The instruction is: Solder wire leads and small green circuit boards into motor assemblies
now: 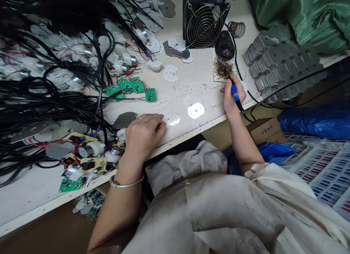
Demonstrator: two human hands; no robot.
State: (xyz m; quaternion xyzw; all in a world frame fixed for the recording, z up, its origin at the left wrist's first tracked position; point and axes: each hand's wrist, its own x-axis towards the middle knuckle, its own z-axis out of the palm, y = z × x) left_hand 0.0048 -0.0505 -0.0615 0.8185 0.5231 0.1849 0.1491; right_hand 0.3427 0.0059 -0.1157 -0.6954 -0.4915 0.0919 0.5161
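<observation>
My right hand [232,95] is closed round a blue-handled soldering iron [234,92], its tip pointing up at a brown, crumb-covered cleaning pad [222,68]. The iron's black cord [247,117] trails off the table edge. My left hand [144,131] rests on the white table with curled fingers, its fingertips touching the edge of a white octagonal LED board [172,118]. What the fingers pinch, if anything, I cannot make out. A second white board [195,110] lies just to the right, between my hands.
A black fan [205,22] and a coiled iron stand [236,29] sit at the back. Green circuit boards [131,87] lie mid-table; black cables [41,97], motors and yellow boards [87,162] crowd the left. Stacked metal plates [279,64] stand right; crates [322,170] lie below.
</observation>
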